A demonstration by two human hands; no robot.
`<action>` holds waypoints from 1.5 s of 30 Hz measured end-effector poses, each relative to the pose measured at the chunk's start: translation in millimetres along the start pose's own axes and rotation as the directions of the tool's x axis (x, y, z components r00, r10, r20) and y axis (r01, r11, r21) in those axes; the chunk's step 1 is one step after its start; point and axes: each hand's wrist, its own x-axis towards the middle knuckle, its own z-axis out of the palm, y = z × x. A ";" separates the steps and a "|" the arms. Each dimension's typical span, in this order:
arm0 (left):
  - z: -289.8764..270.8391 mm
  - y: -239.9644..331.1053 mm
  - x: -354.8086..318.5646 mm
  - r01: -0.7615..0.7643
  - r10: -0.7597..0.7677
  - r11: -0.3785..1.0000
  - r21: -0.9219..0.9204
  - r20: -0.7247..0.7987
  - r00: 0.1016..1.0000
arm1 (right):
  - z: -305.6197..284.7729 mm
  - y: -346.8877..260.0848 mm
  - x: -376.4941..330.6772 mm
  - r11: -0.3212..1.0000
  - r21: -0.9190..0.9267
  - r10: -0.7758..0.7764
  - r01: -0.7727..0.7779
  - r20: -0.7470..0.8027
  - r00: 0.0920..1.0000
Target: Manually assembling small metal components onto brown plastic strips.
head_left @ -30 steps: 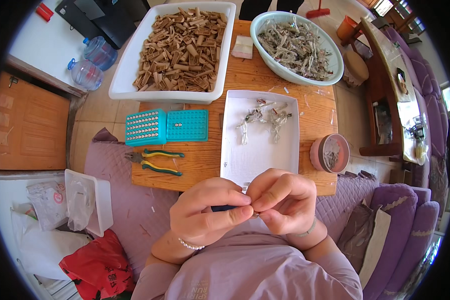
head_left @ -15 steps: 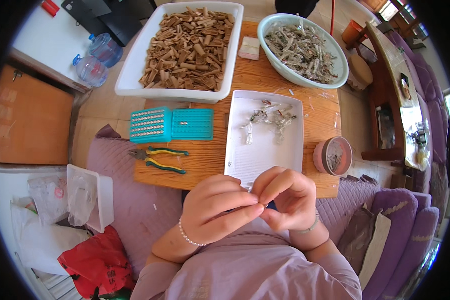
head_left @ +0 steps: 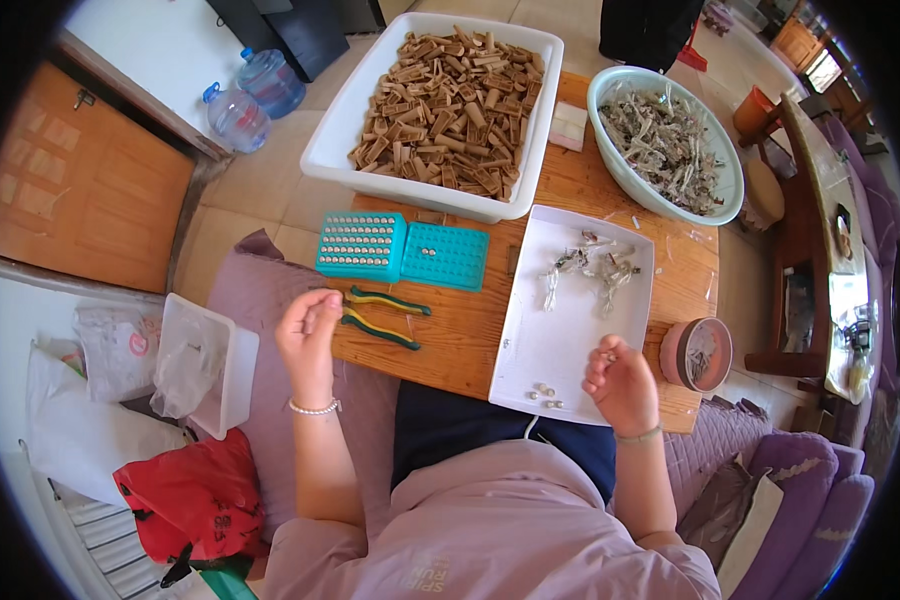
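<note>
My left hand (head_left: 310, 330) is raised at the table's left edge, thumb and fingers pinched together; what they hold, if anything, is too small to make out. Beside it lie pliers (head_left: 388, 318) with green and yellow handles. Over the near right corner of a shallow white tray (head_left: 530, 340), my right hand (head_left: 622, 385) is curled closed, with a tiny pale glint at its fingertips. Several small silvery pieces (head_left: 544, 392) lie in the tray's near end, and clear plastic-wrapped bits (head_left: 595, 265) at its far end. A teal case (head_left: 360, 245) with rows of silvery pieces stands open behind the pliers.
A big white tub (head_left: 320, 160) of brown curved pieces stands at the back. To its right is a pale green basin (head_left: 735, 190) full of clear wrapped strips. A pink pot (head_left: 675, 355) sits right of the tray. Purple cushions (head_left: 790, 480) are at the right.
My hands, held together over the tray's near end before, have moved apart to left and right. The silvery pieces in the tray now show. The whole view has shifted and tilted.
</note>
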 end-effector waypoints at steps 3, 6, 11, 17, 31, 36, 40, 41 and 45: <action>-8.6 -12.5 13.5 0.047 -0.049 0.997 -0.064 -0.030 0.998 | -24.6 13.4 12.6 0.988 0.123 0.126 -0.098 -0.248 0.961; -7.7 -19.6 18.3 0.089 -0.092 0.995 -0.048 -0.057 0.994 | -5.6 11.5 9.5 0.999 -0.024 0.017 -0.022 -0.196 0.980; -7.7 -28.3 60.5 -0.183 0.079 0.877 0.443 0.244 0.967 | -2.2 5.9 7.5 0.929 -0.364 0.012 -0.070 -0.158 0.987; 0.1 -27.8 142.5 -0.676 -0.041 0.505 0.537 0.797 0.603 | -34.1 31.6 2.5 0.135 -0.987 -0.066 -0.088 -0.097 0.993; 1.7 -0.4 147.8 -0.741 -0.082 0.423 0.521 0.837 0.541 | -7.2 9.9 -11.7 -0.126 -0.992 -0.311 -0.017 0.024 0.950; 37.0 41.8 99.3 -0.809 -0.026 0.424 0.407 0.899 0.438 | 0.0 5.4 0.3 0.051 -0.998 -0.255 0.042 0.028 0.966; 95.2 63.7 29.8 -0.848 0.028 0.482 0.220 0.963 0.266 | 12.6 -2.3 17.6 0.612 -0.788 -0.039 0.066 0.054 0.998; 110.9 62.4 14.9 -0.860 0.068 0.469 0.202 0.962 0.263 | 15.4 -2.5 20.6 0.709 -0.702 -0.049 0.066 0.044 0.998; 173.4 42.5 -32.3 -0.911 0.218 0.368 0.185 0.936 0.278 | -21.2 -16.9 16.8 0.795 -0.606 -0.106 0.013 -0.117 0.987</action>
